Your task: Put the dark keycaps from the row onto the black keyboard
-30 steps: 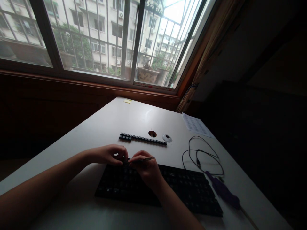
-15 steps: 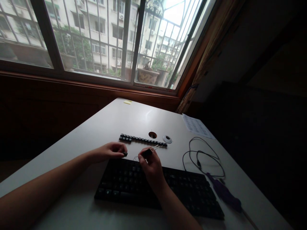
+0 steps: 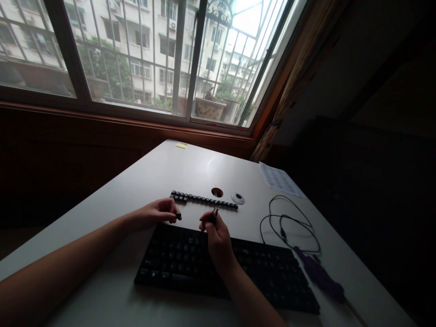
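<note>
Daylight falls across a white table (image 3: 143,177), where a small black keycap (image 3: 178,215) sits pinched in the fingertips of the left hand (image 3: 161,210), near the far edge of a black keyboard (image 3: 180,265). Close by, the right hand (image 3: 217,234) curls its fingers around a small dark tool (image 3: 213,217). Beyond both hands lie loose keycaps (image 3: 203,199); rightward, a looped cable (image 3: 283,233) and a purple-handled tool (image 3: 322,277).

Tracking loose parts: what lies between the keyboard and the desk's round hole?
The head view shows a keycap row, then, nearer the keyboard, the right hand.
</note>
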Demonstrator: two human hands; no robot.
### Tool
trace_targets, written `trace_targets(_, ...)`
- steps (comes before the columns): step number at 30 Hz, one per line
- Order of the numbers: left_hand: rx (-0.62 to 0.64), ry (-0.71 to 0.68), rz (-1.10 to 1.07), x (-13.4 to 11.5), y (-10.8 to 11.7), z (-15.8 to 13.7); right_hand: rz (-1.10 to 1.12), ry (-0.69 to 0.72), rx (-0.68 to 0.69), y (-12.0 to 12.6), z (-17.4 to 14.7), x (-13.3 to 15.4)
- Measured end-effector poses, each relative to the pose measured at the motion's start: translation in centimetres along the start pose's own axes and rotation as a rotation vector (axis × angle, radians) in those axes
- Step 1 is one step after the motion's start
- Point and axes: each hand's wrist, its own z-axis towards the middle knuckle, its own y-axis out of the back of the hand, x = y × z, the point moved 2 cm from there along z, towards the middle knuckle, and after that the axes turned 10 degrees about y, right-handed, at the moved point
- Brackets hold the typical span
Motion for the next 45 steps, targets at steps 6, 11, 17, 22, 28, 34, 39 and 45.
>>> trace_targets(6,0.012,0.039,0.032,-1.3,-0.7,-0.7,-0.056,-0.009,0.03,0.0,0.1,0.4)
trace_targets(11,0.04,0.039,0.076,-0.9,-0.8,-0.5,-0.233,0.035,0.112,-0.3,0.3,1.1)
trace_targets(17,0.081,0.007,0.139,0.0,-1.0,0.1,-0.324,0.123,0.164,-0.9,0.3,1.2)
trace_targets(22,0.09,0.003,0.179,0.3,-1.1,0.3,-0.334,0.181,0.198,-1.0,0.2,0.8)
trace_targets(28,0.087,0.002,0.197,0.7,-0.9,0.3,-0.369,0.191,0.23,-1.1,0.2,1.0)
trace_targets(34,0.075,-0.016,0.224,0.6,-1.0,0.3,-0.408,0.2,0.238,-1.1,0.1,1.0)
trace_targets(39,-0.019,-0.074,0.373,-0.2,-1.1,0.1,-0.441,0.155,0.176,-0.9,0.4,1.1)
trace_targets(45,-0.13,-0.218,0.506,-0.9,-0.3,-0.4,-0.457,0.108,0.146,-0.8,0.6,1.4)
